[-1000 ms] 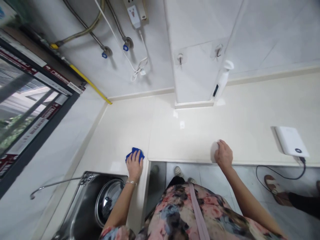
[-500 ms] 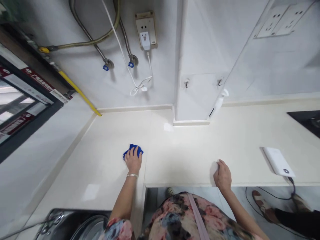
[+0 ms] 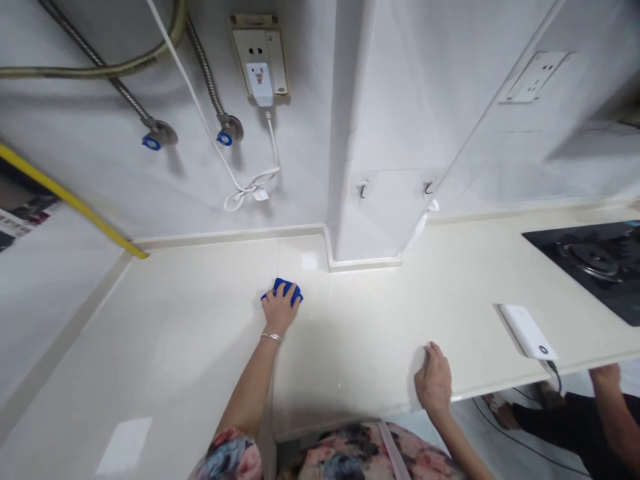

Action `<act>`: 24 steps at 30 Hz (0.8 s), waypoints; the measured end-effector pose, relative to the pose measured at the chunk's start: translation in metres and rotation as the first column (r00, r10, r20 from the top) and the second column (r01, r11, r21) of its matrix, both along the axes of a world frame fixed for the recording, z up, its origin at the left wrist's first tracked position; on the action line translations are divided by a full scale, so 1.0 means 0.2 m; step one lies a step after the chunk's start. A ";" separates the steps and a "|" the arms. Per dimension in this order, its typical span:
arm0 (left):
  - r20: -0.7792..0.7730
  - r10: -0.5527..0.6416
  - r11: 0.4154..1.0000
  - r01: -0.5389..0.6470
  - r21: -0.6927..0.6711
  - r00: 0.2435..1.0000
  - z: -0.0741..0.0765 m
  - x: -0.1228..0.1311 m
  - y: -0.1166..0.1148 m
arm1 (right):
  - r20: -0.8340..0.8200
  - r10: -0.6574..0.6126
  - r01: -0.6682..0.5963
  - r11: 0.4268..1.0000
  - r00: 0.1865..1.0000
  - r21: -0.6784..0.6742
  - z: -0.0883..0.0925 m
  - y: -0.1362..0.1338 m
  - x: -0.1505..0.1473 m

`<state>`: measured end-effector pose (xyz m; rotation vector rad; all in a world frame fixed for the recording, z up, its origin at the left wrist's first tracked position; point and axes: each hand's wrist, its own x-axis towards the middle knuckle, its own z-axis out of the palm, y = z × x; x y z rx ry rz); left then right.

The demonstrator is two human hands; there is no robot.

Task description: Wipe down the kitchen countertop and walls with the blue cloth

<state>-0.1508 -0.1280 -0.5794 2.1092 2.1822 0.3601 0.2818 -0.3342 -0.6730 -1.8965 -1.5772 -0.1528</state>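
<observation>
Blue cloth (image 3: 286,288), under left hand (image 3: 280,308) (fingers spread), on counter (image 3: 210,320)

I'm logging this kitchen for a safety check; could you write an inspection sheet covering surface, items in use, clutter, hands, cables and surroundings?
Surface: glossy cream countertop, showing bright reflections.
Items in use: crumpled blue cloth.
Clutter: flat white rectangular device near the front edge.
Hands: left hand holds the cloth against the countertop; right hand rests partly curled, its inside hidden.
Cables: knotted white cord hangs from a wall socket; black cable leaves the device over the edge.
Surroundings: black gas hob and another person's hand, both far right.
</observation>
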 end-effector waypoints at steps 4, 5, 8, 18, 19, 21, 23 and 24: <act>0.036 -0.061 0.996 0.058 0.068 0.997 -0.04 0.15 0.14 | 0.016 -0.036 0.037 0.997 0.999 -0.065 0.03 -0.01 -0.03; 0.045 -0.056 0.995 0.052 0.088 0.997 -0.05 0.18 0.19 | 0.016 -0.036 0.037 0.997 0.999 -0.070 0.03 -0.01 -0.03; 0.075 -0.047 0.991 0.037 0.128 0.996 -0.08 0.27 0.35 | 0.032 -0.046 0.048 0.996 0.998 -0.072 0.01 -0.02 -0.02; 0.193 -0.070 0.989 0.042 0.143 0.979 -0.07 0.47 0.99 | 0.096 -0.015 0.026 0.993 0.995 -0.116 -0.13 -0.07 0.12; 0.198 -0.082 0.988 0.054 0.142 0.977 -0.07 0.47 1.04 | 0.082 -0.014 0.024 0.992 0.997 -0.120 -0.13 -0.08 0.13; 0.205 -0.081 0.989 0.053 0.139 0.975 -0.07 0.47 1.13 | 0.074 -0.010 0.019 0.992 0.997 -0.124 -0.13 -0.08 0.13; 0.210 -0.043 0.990 0.015 0.137 0.977 -0.08 0.49 1.20 | 0.088 -0.004 0.015 0.992 0.996 -0.129 -0.11 -0.08 0.13; 0.212 -0.022 0.990 -0.008 0.140 0.977 -0.09 0.49 1.22 | 0.099 -0.002 0.015 0.991 0.995 -0.132 -0.10 -0.08 0.12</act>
